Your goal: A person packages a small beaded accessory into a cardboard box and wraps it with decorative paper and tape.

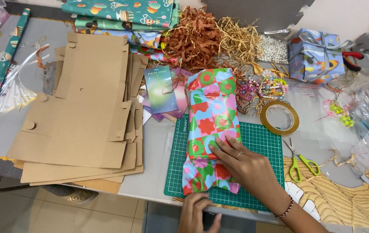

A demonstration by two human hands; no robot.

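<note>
Near the lower middle of the frame, the right hand [245, 164] lies flat on a package wrapped in bright floral paper [210, 125], its fingers spread and pressing down on the paper rather than closed around anything; a ring shows on one finger and a beaded bracelet circles the wrist. The package lies lengthwise on a green cutting mat [262, 142], its upper end reaching past the mat's top edge toward the middle of the frame. The left hand [197, 211] sits at the bottom edge of the frame, resting on the near rim of the mat just below the package's loose end, fingers curled slightly and holding nothing that can be seen. To the right of the package, a roll of clear tape [280, 117] lies partly on the mat's upper right corner, and green-handled scissors [300, 163] lie just beside the mat's right edge. A stack of flat cardboard box blanks [81, 112] fills the left of the frame. At the upper middle sits a heap of brown and gold paper shred [210, 36], and at the upper right a wrapped blue gift box with a ribbon [316, 56].
</note>
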